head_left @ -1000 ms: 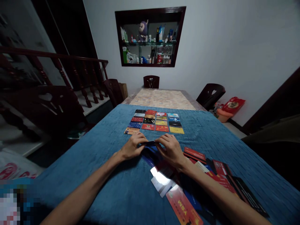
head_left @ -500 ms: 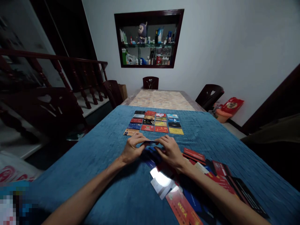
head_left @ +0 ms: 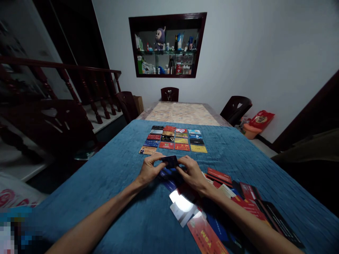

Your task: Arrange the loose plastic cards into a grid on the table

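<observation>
A dark plastic card [head_left: 170,162] is pinched between my two hands above the blue cloth. My left hand [head_left: 150,170] grips its left end, thumb on the near face. At the right end, my right hand [head_left: 192,175] holds it between thumb and fingers. Beyond the hands, several cards lie in neat columns, among them a tan VIP card [head_left: 147,150], a red card [head_left: 182,146] and a yellow card [head_left: 198,149]. Under and beside my right forearm spreads a loose pile with an orange-red YSM card [head_left: 205,234], a blue card [head_left: 168,180] and a black card [head_left: 282,220].
The blue cloth [head_left: 111,211] covers the near part of a long table. Dark wooden chairs [head_left: 236,109] stand around it. A railing [head_left: 87,70] runs on the left, and a wall niche [head_left: 166,46] holds bottles and a plush toy. A red bag [head_left: 262,119] sits at right.
The dark card has tilted from nearly edge-on so that its broad face now shows. Both hands stay in about the same place, and the laid-out cards have not moved.
</observation>
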`<act>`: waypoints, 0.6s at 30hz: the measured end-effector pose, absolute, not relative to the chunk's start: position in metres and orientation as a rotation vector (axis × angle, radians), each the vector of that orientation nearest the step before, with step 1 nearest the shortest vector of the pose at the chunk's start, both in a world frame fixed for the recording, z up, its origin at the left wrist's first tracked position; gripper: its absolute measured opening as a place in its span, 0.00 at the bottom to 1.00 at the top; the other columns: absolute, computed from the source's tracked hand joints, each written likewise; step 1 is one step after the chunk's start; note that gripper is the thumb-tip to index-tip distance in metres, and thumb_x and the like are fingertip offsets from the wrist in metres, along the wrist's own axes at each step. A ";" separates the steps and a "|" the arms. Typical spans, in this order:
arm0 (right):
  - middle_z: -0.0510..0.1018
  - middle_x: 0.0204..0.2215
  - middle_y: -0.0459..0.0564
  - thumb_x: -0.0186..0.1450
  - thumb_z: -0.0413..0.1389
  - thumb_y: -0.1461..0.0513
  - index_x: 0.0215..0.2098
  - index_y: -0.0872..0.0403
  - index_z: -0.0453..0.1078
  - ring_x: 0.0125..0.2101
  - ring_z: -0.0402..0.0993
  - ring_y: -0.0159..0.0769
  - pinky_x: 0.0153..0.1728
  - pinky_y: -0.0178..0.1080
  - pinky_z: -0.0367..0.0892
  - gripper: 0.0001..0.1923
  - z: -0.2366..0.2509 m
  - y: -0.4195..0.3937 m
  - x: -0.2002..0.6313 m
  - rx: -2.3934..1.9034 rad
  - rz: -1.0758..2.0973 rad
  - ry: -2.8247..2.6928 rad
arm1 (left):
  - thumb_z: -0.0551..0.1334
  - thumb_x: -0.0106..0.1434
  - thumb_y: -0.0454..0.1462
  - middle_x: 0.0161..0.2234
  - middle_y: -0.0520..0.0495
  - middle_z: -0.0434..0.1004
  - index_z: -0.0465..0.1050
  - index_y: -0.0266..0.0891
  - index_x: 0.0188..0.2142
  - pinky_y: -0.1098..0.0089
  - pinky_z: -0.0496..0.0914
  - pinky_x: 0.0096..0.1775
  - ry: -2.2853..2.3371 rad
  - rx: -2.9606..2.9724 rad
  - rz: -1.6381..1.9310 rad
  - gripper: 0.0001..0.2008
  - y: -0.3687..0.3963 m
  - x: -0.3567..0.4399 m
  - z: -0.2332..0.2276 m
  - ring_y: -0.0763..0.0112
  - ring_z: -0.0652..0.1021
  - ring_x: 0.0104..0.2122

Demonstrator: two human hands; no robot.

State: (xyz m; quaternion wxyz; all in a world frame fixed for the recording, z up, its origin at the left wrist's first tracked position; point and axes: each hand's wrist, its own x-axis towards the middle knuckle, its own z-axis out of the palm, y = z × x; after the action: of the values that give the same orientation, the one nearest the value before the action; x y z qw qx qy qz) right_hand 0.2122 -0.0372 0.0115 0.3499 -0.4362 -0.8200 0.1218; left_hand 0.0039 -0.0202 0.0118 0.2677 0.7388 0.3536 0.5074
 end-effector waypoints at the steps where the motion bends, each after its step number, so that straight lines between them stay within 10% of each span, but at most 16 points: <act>1: 0.79 0.33 0.50 0.66 0.54 0.66 0.36 0.53 0.74 0.37 0.70 0.40 0.39 0.40 0.63 0.07 0.012 -0.037 0.212 -1.124 0.321 -2.100 | 0.66 0.61 0.40 0.34 0.46 0.79 0.80 0.37 0.34 0.62 0.73 0.46 0.964 1.988 1.371 0.07 -0.019 0.003 0.011 0.65 0.78 0.38; 18: 0.81 0.36 0.52 0.67 0.54 0.68 0.46 0.53 0.74 0.36 0.71 0.42 0.37 0.42 0.63 0.11 0.011 -0.031 0.223 -1.053 -0.094 -2.194 | 0.60 0.65 0.30 0.50 0.44 0.77 0.62 0.45 0.63 0.57 0.72 0.52 0.912 2.619 1.419 0.28 -0.016 -0.011 0.010 0.62 0.78 0.46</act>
State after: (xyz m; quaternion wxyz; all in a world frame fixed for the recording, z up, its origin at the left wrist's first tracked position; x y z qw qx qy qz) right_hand 0.2232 -0.0305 0.0109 0.3458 -0.4056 -0.8454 -0.0364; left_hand -0.0105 -0.0163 0.0096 0.0131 0.8407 0.2927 0.4553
